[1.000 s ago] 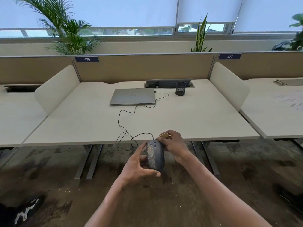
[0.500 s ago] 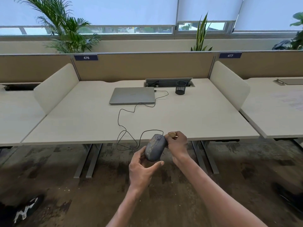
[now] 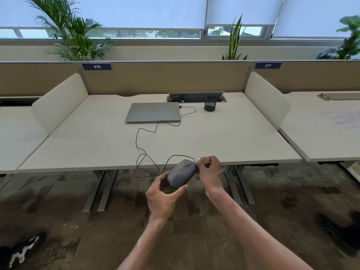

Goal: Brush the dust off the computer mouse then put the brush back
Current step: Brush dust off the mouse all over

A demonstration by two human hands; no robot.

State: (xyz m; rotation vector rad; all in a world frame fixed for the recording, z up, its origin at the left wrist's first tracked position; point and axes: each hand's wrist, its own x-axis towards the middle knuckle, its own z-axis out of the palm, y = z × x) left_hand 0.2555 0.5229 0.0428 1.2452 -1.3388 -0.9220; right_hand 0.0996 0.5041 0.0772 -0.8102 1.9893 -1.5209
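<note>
Since a second ago the computer mouse has tipped from nearly upright to a slant, its far end leaning right toward the brush, and both hands have drifted slightly right. Now the left hand cups the near end of the mouse from below, thumb and fingers curled around its sides. Just beyond, the right hand is closed around the brush, whose pale wooden end sticks out above the knuckles; the bristles are hidden behind the mouse. Both are held in the air just off the near edge of the desk. From the mouse's far end a black cable loops over the desk edge and runs to the closed laptop at the far side. Right of the laptop stands a black mesh cup.
</note>
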